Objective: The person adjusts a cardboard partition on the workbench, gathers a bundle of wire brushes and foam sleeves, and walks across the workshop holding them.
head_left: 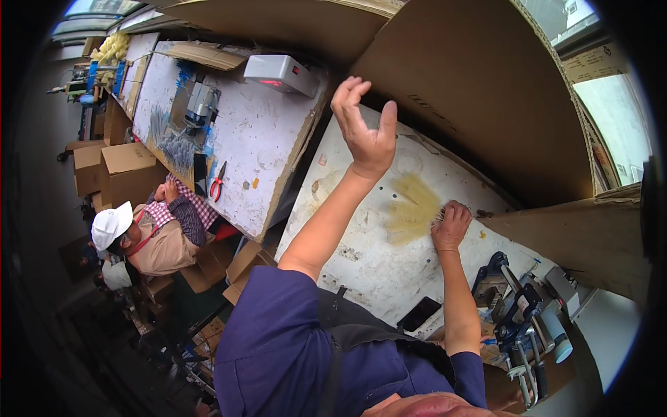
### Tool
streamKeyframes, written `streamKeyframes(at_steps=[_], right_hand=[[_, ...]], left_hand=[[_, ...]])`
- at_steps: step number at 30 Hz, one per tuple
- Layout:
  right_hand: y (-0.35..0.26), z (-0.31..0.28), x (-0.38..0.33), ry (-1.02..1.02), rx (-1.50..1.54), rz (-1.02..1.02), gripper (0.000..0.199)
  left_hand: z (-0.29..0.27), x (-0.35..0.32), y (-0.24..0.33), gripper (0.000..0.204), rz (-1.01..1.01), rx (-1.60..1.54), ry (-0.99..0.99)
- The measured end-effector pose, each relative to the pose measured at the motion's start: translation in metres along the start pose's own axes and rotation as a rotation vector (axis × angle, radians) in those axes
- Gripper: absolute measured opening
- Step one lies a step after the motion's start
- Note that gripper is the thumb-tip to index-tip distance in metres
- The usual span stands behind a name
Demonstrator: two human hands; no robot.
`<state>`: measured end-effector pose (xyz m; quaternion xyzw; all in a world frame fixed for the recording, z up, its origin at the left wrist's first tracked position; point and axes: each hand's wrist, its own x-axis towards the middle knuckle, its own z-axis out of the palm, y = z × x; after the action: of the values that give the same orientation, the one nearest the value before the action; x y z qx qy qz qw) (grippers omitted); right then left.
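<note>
My left hand (pixel 365 128) is raised above the far left part of the white worktable (pixel 316 229). Its thumb stands apart from loosely bent fingers, and nothing shows in it. Flat on the tabletop lies a bundle of pale yellow, thin strips (pixel 411 208), fanned out toward the left. My right hand (pixel 452 226) rests at the gathered right end of this bundle, with curled fingers closed over it. The fingertips are partly hidden, and the exact kind of the strips cannot be made out.
Tall cardboard sheets (pixel 479 90) wall the table's far side. At right stands a dark blue metal clamp device (pixel 521 306); a black phone (pixel 420 314) lies at the near edge. Leftward, another table holds a white box (pixel 281 75) and red pliers (pixel 218 184); a person in a white cap (pixel 112 226) sits there.
</note>
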<state>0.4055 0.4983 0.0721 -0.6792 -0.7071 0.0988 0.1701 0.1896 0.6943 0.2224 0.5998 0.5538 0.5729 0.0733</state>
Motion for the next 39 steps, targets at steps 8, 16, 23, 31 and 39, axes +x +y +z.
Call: streamKeyframes(at_steps=[8,16,23,31,39], right_hand=[[0.001,0.000,0.002,0.038,-0.002,-0.027,0.036],[0.000,0.004,-0.001,0.102,-0.052,-0.060,0.030],[-0.007,0.004,-0.004,0.127,-0.240,-0.053,0.019],[-0.143,-0.041,-0.152,-0.058,0.346,0.432,0.019],[-0.231,-0.031,-0.396,-0.225,0.681,0.842,0.036]], left_hand=[[-0.117,-0.226,0.040,0.041,-0.411,-0.112,-0.783],[-0.205,-0.244,0.052,0.039,-0.421,0.028,-0.740],[-0.273,-0.274,0.042,0.033,-0.374,-0.012,-0.979],[-0.329,-0.303,0.047,0.022,-0.262,-0.050,-1.366],[-0.396,-0.356,0.036,0.020,-0.460,0.035,-1.573]])
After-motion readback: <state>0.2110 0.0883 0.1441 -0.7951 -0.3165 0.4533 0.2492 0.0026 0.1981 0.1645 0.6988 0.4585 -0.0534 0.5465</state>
